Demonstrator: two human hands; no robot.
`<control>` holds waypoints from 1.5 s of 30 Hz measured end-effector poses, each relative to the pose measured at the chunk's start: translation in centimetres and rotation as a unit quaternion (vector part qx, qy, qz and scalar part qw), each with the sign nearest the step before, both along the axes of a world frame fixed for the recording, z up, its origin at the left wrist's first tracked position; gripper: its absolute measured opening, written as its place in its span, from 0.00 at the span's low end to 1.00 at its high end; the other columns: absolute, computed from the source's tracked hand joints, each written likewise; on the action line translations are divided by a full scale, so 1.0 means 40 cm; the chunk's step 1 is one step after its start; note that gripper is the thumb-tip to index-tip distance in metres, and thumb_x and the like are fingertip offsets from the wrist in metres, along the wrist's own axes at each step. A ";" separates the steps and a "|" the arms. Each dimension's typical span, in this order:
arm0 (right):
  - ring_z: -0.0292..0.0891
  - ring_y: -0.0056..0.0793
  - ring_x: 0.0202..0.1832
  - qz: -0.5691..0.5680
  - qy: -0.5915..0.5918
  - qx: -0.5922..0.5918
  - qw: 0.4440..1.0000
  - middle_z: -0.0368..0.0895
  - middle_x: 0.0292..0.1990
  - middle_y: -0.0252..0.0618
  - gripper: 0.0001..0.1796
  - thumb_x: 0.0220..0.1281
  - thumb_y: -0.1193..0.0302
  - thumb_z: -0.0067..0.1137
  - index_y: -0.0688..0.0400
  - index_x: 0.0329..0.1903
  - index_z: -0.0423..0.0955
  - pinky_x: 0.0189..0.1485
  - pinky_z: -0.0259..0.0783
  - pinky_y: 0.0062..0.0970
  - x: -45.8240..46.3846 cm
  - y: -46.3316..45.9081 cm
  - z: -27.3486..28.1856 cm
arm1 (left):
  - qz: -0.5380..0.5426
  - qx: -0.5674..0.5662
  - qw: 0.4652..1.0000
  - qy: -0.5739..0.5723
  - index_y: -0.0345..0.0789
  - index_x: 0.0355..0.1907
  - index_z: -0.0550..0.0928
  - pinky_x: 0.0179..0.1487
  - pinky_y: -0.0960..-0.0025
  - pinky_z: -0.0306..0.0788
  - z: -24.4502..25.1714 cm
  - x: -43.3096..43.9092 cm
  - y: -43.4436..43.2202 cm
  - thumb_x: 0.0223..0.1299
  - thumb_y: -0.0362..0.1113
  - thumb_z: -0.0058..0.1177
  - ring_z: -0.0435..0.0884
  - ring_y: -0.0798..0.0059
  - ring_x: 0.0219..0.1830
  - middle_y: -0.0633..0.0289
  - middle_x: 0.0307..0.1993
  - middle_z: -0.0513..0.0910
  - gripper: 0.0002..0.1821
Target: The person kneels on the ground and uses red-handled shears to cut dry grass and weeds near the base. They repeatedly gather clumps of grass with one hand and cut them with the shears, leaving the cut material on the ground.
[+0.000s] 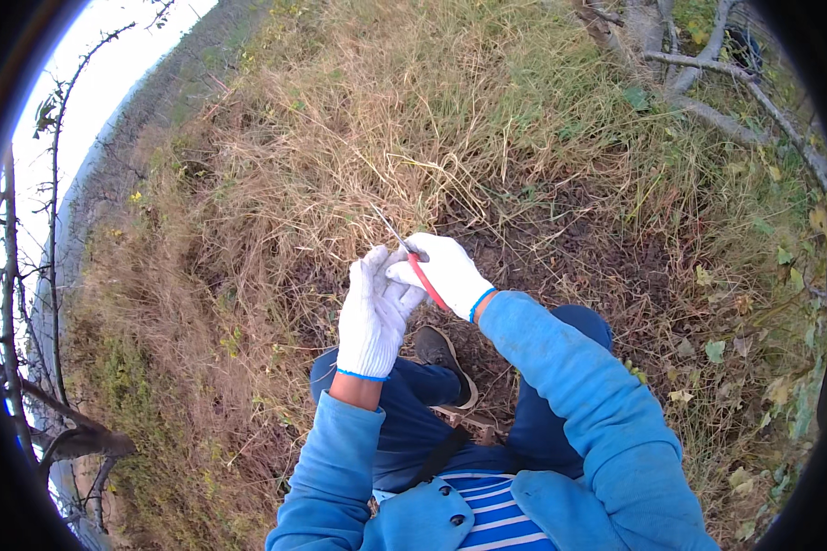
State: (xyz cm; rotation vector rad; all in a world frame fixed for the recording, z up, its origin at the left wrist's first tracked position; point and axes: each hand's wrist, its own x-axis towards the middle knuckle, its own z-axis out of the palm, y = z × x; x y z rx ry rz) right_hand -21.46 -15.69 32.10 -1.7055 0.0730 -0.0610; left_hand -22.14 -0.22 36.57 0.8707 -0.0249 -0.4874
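Observation:
My right hand (448, 270), in a white knit work glove with a blue cuff edge, grips a hand tool with a red handle (425, 280). A thin metal blade (388, 223) sticks out past the fingers, up and to the left. Close against it is my left hand (374, 310), gloved the same way, its fingers bent and its palm turned towards the right hand. Whether anything sits between the left fingers is hidden. Both hands are raised over the ground in front of my knees.
Dry, tangled grass (331, 158) covers the slope ahead, with darker bare soil (558, 241) nearer. My shoe (444, 358) rests on the ground between my bent knees. Grey branches (717, 69) spread at the upper right. Bare, thin stems (55, 241) stand at the left.

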 end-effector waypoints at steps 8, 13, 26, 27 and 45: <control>0.84 0.53 0.42 -0.063 -0.018 -0.129 0.989 0.85 0.37 0.51 0.18 0.57 0.58 0.71 0.55 0.44 0.80 0.43 0.76 0.44 -0.012 -0.026 0.045 | -0.041 -0.033 0.999 -0.010 0.31 0.74 0.62 0.80 0.49 0.61 0.025 -0.024 0.000 0.82 0.57 0.39 0.64 0.52 0.77 0.45 0.76 0.63 0.34; 0.83 0.56 0.37 -0.142 -0.021 -0.251 0.957 0.85 0.31 0.48 0.12 0.61 0.61 0.62 0.49 0.45 0.79 0.39 0.75 0.49 -0.006 -0.029 0.060 | -0.110 -0.042 0.991 -0.063 0.31 0.78 0.59 0.86 0.53 0.48 0.015 -0.058 0.017 0.84 0.51 0.37 0.54 0.59 0.83 0.52 0.82 0.53 0.32; 0.88 0.40 0.43 0.169 0.037 -0.638 0.750 0.90 0.36 0.38 0.17 0.66 0.58 0.62 0.53 0.50 0.86 0.35 0.77 0.46 0.005 -0.006 -0.136 | -0.170 0.362 0.760 -0.512 0.31 0.48 0.85 0.58 0.62 0.75 0.137 -0.202 0.055 0.64 0.22 0.60 0.84 0.58 0.51 0.54 0.45 0.87 0.11; 0.88 0.40 0.42 0.190 0.027 -0.644 0.740 0.90 0.36 0.37 0.16 0.65 0.57 0.62 0.52 0.46 0.88 0.33 0.76 0.46 -0.001 0.019 -0.165 | -0.222 0.355 0.722 -0.550 0.32 0.50 0.85 0.60 0.60 0.75 0.159 -0.194 0.002 0.63 0.23 0.61 0.83 0.54 0.53 0.53 0.48 0.86 0.13; 0.88 0.41 0.41 0.205 0.033 -0.553 0.807 0.90 0.35 0.37 0.18 0.65 0.54 0.61 0.52 0.44 0.89 0.34 0.76 0.46 -0.056 0.049 -0.293 | -0.587 0.136 0.634 -0.485 0.36 0.53 0.84 0.50 0.63 0.78 0.165 -0.124 -0.275 0.61 0.23 0.62 0.83 0.61 0.47 0.58 0.47 0.83 0.17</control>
